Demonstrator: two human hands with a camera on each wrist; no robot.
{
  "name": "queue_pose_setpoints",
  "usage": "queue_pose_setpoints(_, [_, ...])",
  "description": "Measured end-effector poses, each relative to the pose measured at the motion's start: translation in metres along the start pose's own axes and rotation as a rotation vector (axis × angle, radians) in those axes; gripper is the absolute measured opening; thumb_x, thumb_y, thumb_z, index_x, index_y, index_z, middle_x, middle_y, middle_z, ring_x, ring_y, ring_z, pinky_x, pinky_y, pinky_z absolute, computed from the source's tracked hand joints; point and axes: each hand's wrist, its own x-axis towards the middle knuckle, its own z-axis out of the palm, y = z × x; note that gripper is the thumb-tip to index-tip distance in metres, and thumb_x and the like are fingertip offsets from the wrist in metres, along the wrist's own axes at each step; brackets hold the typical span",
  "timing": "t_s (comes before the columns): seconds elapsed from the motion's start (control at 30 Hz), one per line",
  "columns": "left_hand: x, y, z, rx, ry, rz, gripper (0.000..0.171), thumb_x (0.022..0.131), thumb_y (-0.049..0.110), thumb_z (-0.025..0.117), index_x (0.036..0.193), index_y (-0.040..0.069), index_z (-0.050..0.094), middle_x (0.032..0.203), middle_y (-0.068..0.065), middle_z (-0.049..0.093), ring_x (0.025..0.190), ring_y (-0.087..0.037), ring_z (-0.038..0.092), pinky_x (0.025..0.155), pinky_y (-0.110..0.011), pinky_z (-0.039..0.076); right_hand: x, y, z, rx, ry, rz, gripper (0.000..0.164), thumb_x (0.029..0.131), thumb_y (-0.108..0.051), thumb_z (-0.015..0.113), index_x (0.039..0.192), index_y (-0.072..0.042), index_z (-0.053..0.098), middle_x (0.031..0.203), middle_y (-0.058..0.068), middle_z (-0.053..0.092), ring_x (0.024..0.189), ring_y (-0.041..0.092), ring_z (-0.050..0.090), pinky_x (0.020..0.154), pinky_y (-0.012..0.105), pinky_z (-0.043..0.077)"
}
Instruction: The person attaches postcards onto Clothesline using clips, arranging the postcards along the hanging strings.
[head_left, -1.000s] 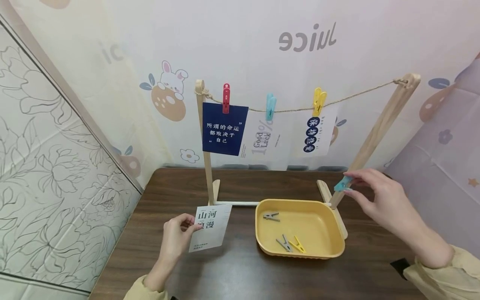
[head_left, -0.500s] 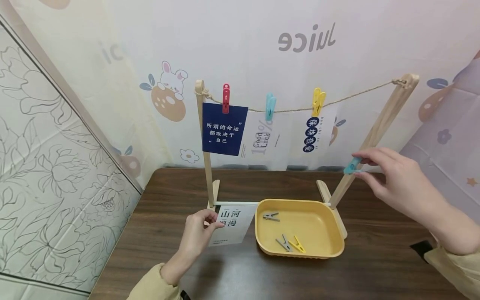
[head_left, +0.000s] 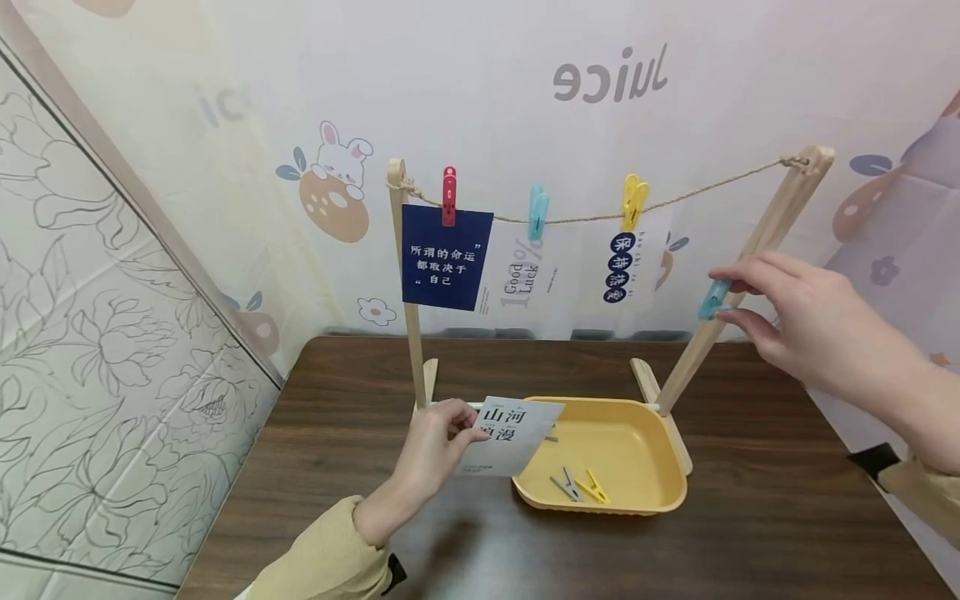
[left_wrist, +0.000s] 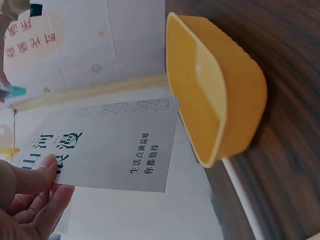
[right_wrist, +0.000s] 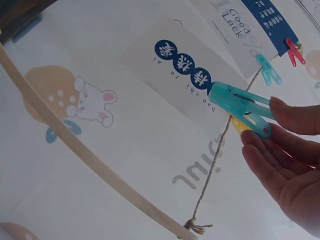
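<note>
My left hand (head_left: 438,442) pinches a white card (head_left: 517,429) with dark Chinese print by its left edge, overlapping the yellow basket's left side in the head view. In my right hand (head_left: 817,325) a light blue clothespin (head_left: 715,298) is pinched by its handles, in front of the right wooden post. The right wrist view shows that clothespin (right_wrist: 240,107) close, its tip pointing away from the fingers. On the twine (head_left: 697,196) hang a navy card (head_left: 446,258) under a red clothespin (head_left: 448,196), a white "Good Luck" card under a blue one, and another white card under a yellow one.
The yellow basket (head_left: 675,442) stands on the dark wood table (head_left: 322,517) with several grey and yellow clothespins (head_left: 592,485) inside. Wooden posts (head_left: 780,200) at left and right carry the twine. A printed curtain hangs behind.
My left hand has carried the white card rightward, from left of the basket to over its left side. My right hand has risen with the blue clothespin along the right post.
</note>
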Motion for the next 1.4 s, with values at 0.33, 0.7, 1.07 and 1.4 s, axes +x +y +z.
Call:
queue_pose_setpoints(0.33, [0.027, 0.025, 0.016, -0.057, -0.014, 0.068, 0.011, 0.072, 0.005, 0.071, 0.071, 0.005, 0.060, 0.069, 0.000, 0.058, 0.066, -0.006, 0.056, 0.056, -0.013, 0.046, 0.017, 0.007, -0.013, -0.058, -0.087, 0.090, 0.046, 0.058, 0.006, 0.076, 0.099, 0.005, 0.057, 0.083, 0.015, 0.057, 0.075, 0.032, 0.059, 0.062, 0.046, 0.045])
queue_pose_setpoints(0.7, [0.056, 0.048, 0.037, -0.082, -0.005, 0.135, 0.010, 0.073, 0.007, 0.071, 0.072, 0.005, 0.061, 0.069, 0.000, 0.058, 0.058, -0.002, 0.049, 0.053, -0.011, 0.041, 0.030, 0.022, -0.024, -0.095, -0.083, 0.079, 0.044, 0.058, 0.006, 0.076, 0.097, 0.005, 0.057, 0.082, 0.017, 0.059, 0.071, 0.034, 0.060, 0.062, 0.044, 0.042])
queue_pose_setpoints(1.07, [0.085, 0.069, 0.047, -0.078, -0.010, 0.138, 0.011, 0.075, 0.010, 0.070, 0.071, 0.007, 0.060, 0.066, 0.004, 0.057, 0.057, 0.000, 0.046, 0.052, -0.010, 0.039, 0.041, 0.039, -0.031, -0.120, -0.130, 0.027, 0.045, 0.054, 0.005, 0.078, 0.093, 0.004, 0.057, 0.082, 0.018, 0.061, 0.068, 0.034, 0.061, 0.058, 0.032, 0.043])
queue_pose_setpoints(1.4, [0.111, 0.082, 0.053, -0.080, -0.013, 0.113, 0.013, 0.074, 0.011, 0.071, 0.070, 0.007, 0.059, 0.063, 0.004, 0.056, 0.055, -0.001, 0.045, 0.052, -0.010, 0.037, 0.056, 0.052, -0.037, -0.161, -0.183, 0.054, 0.042, 0.057, 0.004, 0.077, 0.093, 0.006, 0.056, 0.080, 0.020, 0.061, 0.070, 0.036, 0.060, 0.056, 0.027, 0.040])
